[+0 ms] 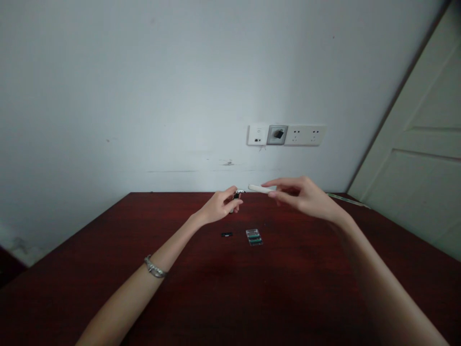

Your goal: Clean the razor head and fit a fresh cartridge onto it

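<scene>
A slim white stick-shaped object (260, 189) is pinched between the thumb and fingers of my right hand (304, 196), its free end pointing left. My left hand (219, 205), with fingers closed, grips a small black-and-white object (237, 193) too small to name. A short gap separates the two held things above the far part of the table. On the tabletop below them lies a clear plastic pack (254, 237) with green items inside. Left of the pack sits a small flat black piece (226, 234).
The dark red wooden table (230, 298) meets a pale wall (162, 96) at its far edge. Wall sockets (303, 135) and a switch plate with a plug (277, 135) are above it. A light strip (347, 199) lies at the back right, near a white panelled door (425, 158).
</scene>
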A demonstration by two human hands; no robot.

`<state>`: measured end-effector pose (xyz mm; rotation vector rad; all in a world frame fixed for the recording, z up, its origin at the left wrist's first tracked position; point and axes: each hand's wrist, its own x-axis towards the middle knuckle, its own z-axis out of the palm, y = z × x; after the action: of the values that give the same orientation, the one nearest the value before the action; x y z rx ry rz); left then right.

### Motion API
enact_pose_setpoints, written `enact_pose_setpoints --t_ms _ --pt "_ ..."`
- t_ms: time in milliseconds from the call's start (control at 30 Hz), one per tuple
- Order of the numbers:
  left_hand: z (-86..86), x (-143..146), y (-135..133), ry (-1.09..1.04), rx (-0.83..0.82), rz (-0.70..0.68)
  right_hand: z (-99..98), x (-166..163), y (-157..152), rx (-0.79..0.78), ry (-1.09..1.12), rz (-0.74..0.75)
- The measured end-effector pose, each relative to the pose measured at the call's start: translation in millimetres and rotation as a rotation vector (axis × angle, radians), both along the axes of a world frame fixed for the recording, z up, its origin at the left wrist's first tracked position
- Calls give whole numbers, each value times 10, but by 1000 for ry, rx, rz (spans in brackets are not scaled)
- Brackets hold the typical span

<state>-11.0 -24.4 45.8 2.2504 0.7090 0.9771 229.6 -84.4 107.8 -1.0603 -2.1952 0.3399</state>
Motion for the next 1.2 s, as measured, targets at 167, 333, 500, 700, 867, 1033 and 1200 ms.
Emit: enact_pose_setpoints --t_ms 167,333,500,700,867,1033,1200 --pt "-8 87 -59 -146 -252 -63 10 -39 -33 46 -50 -17" --pt "-41 131 -86 -135 -304 -91 -47 -216 -39 159 -68 -37" --pt "-34 117 -90 -136 -251 -105 -101 -282 -1 223 -47 -64" --pt "-46 98 -53 -130 -186 -103 -100 -221 14 229 -15 -38" --pt "-77 100 -24 -148 -156 -101 -130 -328 -14 249 -20 -10" --pt "-54 87 -41 -140 -133 -103 -131 -245 50 245 -1 -11" --pt "-42 51 -13 -174 -146 -97 -113 -98 89 246 27 -84"
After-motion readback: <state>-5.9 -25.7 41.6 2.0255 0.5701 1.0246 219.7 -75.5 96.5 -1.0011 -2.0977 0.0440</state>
